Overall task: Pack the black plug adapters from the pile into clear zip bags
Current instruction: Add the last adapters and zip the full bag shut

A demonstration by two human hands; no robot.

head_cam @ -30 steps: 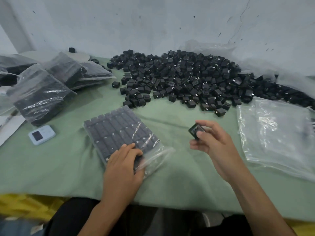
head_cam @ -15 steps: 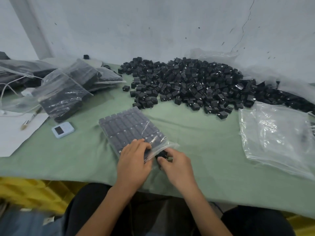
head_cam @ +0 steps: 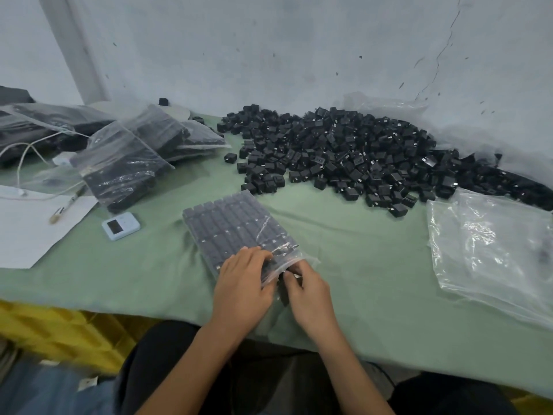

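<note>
A: Hundreds of black plug adapters [head_cam: 344, 157] are lying in a loose, glossy heap at the back of the green cloth surface [head_cam: 374, 265], small blocky cubes spilling toward the right. Which bag is being filled?

B: The zip bag [head_cam: 233, 229] lying flat in the middle, near the front edge. Thin, crinkly clear plastic is stretching over neat rows of adapters, making a flat rectangular slab, with the open mouth pointing toward the person.

A: How are the hands sitting?

B: The left hand [head_cam: 244, 283] is lying palm down on the near end of the bag, fingers fairly straight and pressing on the plastic. The right hand [head_cam: 308, 292] is touching the mouth just beside it, fingers curling in. I cannot tell whether they are pinching an adapter or only the plastic lip.

A: Anything else lying around?

B: Slack empty bags [head_cam: 490, 253] are shining at the right, stuffed bags [head_cam: 125, 169] are leaning together at the left, and a small pale blue device [head_cam: 121, 226] is sitting beside white paper [head_cam: 27, 229]
</note>
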